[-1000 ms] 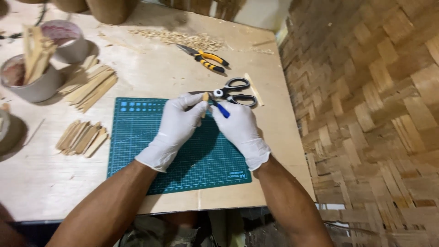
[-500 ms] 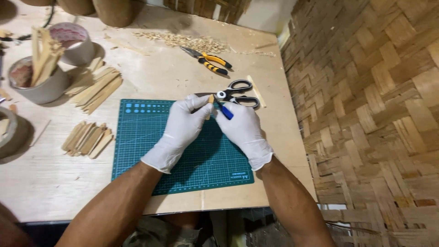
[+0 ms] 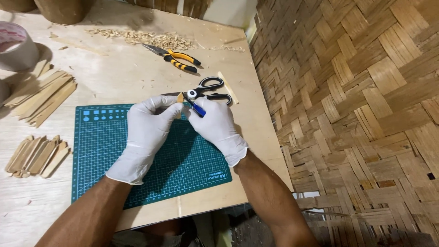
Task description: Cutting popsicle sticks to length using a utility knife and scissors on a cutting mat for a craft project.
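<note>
On the left edge of the plywood table [image 3: 114, 77], a roll of tape [image 3: 16, 45] stands upright, and just below it a loose fan of long flat bamboo strips [image 3: 43, 96] lies on the bare wood. Nearer the person, a second, shorter bundle of bamboo slats [image 3: 39, 155] rests just beside the left border of the green cutting mat [image 3: 183, 164]. Over the mat's upper part, the left hand [image 3: 146, 132], in a white glove, is closed in a narrow pinch around a small tan piece of bamboo [image 3: 180, 98], thumb and fingertips meeting at its lower end. Touching that piece from the right, a blue-handled craft knife [image 3: 197, 110] sits in the right hand [image 3: 215, 126], also gloved in white, which is curled tightly around the handle so that only its blue tip and the short blade show. Both hands meet at the mat's top edge, knuckles nearly touching. Just beyond them, black-handled scissors [image 3: 206, 91] lie on the table, blades pointing left behind the bamboo piece. Farther back, pliers with yellow and black grips [image 3: 176, 57] lie near a scatter of pale wood shavings [image 3: 146, 39]. Along the right side, a woven bamboo wall [image 3: 356, 105] rises beside the table.
</note>
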